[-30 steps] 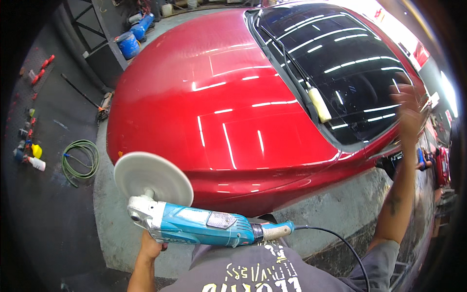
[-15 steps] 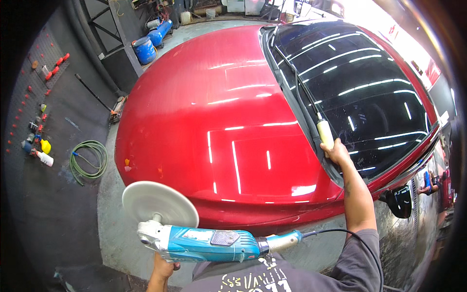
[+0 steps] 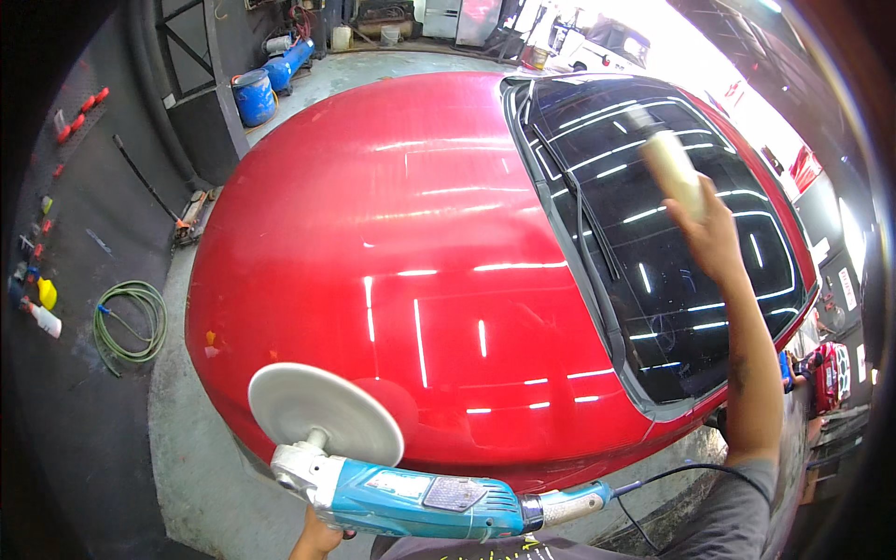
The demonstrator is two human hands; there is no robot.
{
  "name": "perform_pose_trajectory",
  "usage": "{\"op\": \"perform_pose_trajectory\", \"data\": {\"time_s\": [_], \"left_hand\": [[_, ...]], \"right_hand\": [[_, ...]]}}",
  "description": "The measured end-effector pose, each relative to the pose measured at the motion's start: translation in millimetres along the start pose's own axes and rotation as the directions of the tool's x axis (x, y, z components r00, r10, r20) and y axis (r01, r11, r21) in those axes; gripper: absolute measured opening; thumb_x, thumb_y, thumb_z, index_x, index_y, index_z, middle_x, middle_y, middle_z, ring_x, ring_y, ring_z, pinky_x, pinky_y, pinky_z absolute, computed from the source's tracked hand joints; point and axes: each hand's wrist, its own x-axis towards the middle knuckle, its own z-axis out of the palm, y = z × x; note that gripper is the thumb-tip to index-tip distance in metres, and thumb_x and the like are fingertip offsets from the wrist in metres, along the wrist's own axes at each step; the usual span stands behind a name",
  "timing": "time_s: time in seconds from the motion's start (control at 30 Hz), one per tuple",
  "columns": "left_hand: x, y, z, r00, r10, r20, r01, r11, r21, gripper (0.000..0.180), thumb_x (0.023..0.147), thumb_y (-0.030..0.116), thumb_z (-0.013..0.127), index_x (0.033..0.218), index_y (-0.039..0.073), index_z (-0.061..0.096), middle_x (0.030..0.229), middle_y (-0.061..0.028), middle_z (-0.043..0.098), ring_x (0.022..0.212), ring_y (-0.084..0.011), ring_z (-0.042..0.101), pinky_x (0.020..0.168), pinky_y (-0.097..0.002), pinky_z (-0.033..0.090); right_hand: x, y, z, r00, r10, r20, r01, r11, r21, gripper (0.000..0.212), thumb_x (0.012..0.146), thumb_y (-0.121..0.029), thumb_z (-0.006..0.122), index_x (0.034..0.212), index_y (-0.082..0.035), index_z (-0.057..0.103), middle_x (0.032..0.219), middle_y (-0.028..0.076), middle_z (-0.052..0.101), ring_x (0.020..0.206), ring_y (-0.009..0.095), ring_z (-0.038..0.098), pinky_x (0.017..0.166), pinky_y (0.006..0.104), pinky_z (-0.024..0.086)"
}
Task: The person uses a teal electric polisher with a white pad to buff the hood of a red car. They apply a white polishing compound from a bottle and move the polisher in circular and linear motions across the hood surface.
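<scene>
My left hand (image 3: pixel 320 536) shows low in the picture, closed beneath the head of a teal electric polisher (image 3: pixel 434 495), whose body hides most of the fingers. The polisher's round white pad (image 3: pixel 322 411) faces the red car hood (image 3: pixel 373 224), near its close edge; whether it touches cannot be made out. Over the dark windshield (image 3: pixel 644 224), my right hand (image 3: pixel 707 229) grips a pale yellow squeeze bottle (image 3: pixel 674 170), raised and tilted, its nozzle end blurred by motion.
A black power cord (image 3: pixel 695 471) runs from the polisher past my right arm. Wipers (image 3: pixel 577 196) lie along the windshield base. Leftward are a coiled green hose (image 3: pixel 131 322) by the dark wall, a floor jack (image 3: pixel 187 224) and a blue drum (image 3: pixel 254 99).
My right hand has lifted the bottle from the windshield base, up and to the right over the glass. The polisher has shifted slightly right and down in the picture, and the view has moved.
</scene>
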Motion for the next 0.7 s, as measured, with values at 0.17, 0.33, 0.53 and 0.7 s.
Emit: {"op": "perform_pose_trajectory", "data": {"time_s": [0.17,0.33,0.53,0.7], "left_hand": [[12.3,-4.8,-12.5,0.994,-0.031,-0.105,0.018,0.992,-0.124,0.027,0.109,0.029,0.068,0.122,0.005,0.072,0.092,-0.0058,0.076,0.059,-0.0119,0.066,0.046,-0.0269,0.049],[12.5,-0.6,-6.8,0.98,-0.101,-0.174,0.059,0.971,-0.231,0.027,0.109,0.028,0.068,0.123,0.005,0.072,0.094,-0.0063,0.076,0.061,-0.0121,0.067,0.047,-0.0267,0.05],[6.6,-2.9,-2.6,0.965,-0.144,-0.219,0.074,0.951,-0.3,0.028,0.109,0.028,0.068,0.125,0.005,0.071,0.097,-0.007,0.076,0.063,-0.0124,0.068,0.048,-0.0264,0.051],[0.0,-5.4,-1.0,0.959,-0.156,-0.235,0.072,0.941,-0.331,0.029,0.109,0.028,0.068,0.126,0.005,0.071,0.1,-0.0076,0.077,0.065,-0.0126,0.069,0.048,-0.0262,0.051]], "right_hand": [[49.3,-33.5,76.5,0.931,-0.158,0.33,0.314,0.807,-0.5,0.044,0.092,-0.044,0.082,0.113,-0.007,0.071,0.101,0.02,0.079,0.1,0.04,0.077,0.086,0.0529,0.059],[80.8,-30.3,152.9,0.834,-0.158,0.528,0.499,0.622,-0.603,0.036,0.09,-0.039,0.086,0.11,-0.013,0.074,0.097,0.011,0.08,0.093,0.032,0.08,0.084,0.0475,0.058],[110.0,-31.9,199.3,0.819,-0.215,0.532,0.542,0.595,-0.594,0.02,0.083,-0.024,0.089,0.099,-0.015,0.08,0.092,0.012,0.083,0.088,0.031,0.082,0.077,0.0442,0.061],[125.0,-38.0,212.3,0.826,-0.238,0.51,0.545,0.566,-0.618,0.012,0.08,-0.015,0.084,0.092,-0.015,0.082,0.092,0.011,0.083,0.09,0.03,0.082,0.078,0.0429,0.061]]}}
